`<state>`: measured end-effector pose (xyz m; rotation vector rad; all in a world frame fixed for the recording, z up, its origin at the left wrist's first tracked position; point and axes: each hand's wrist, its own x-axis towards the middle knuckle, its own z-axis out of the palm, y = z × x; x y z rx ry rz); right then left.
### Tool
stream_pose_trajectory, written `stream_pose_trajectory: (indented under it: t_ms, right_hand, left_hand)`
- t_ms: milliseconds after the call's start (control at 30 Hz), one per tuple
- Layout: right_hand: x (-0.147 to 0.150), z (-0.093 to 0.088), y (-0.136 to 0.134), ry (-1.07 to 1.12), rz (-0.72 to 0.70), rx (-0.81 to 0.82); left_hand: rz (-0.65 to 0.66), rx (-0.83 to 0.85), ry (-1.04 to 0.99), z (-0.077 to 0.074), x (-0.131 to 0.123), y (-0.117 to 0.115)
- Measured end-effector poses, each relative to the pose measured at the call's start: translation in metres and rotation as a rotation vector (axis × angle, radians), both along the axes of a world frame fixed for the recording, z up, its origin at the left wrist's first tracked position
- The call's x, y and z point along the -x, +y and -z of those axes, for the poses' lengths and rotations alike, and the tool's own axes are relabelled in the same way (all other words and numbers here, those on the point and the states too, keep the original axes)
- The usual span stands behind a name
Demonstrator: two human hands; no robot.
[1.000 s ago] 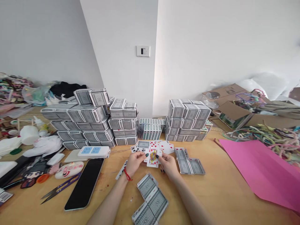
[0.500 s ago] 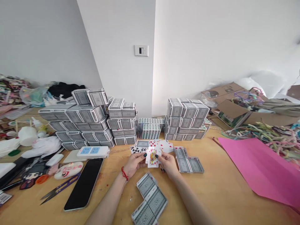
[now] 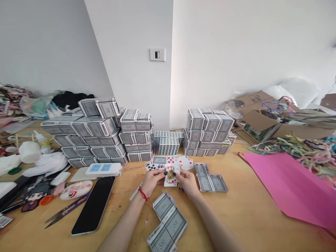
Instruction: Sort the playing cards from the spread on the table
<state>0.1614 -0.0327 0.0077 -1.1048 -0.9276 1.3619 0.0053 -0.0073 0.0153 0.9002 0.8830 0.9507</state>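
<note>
A jack of hearts playing card is held face up between my two hands, its corner J and red hearts showing. My left hand, with a red string at the wrist, pinches its left side under the thumb. On the opposite side my right hand grips it, thumb on the face. Another white card edge shows behind it. Just beyond lie face-up cards, black-suited ones and red hearts, with a face-down card among them. Partly under my left wrist is a white card.
Joined card blocks lie nearby, an angled one in front and an L-shaped one at right. Stacked card blocks rise behind, with more opposite. A phone, scissors and a pink sheet flank them.
My left hand has shifted slightly right and the held cards are more closely lined up. A white card now shows beside my left wrist.
</note>
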Motion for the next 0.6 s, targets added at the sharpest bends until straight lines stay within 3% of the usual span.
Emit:
stream_pose_trajectory:
  t_ms: [267, 600]
  right_hand:
    - [0.0012, -0.0027, 0.0006, 0.067, 0.006, 0.001]
    - [0.0005, 0.0042, 0.0013, 0.04, 0.017, 0.013]
  left_hand:
    - [-0.047, 0.027, 0.046, 0.0031, -0.0019, 0.004]
    - [-0.198, -0.11, 0.196, 0.0068, -0.0062, 0.0028]
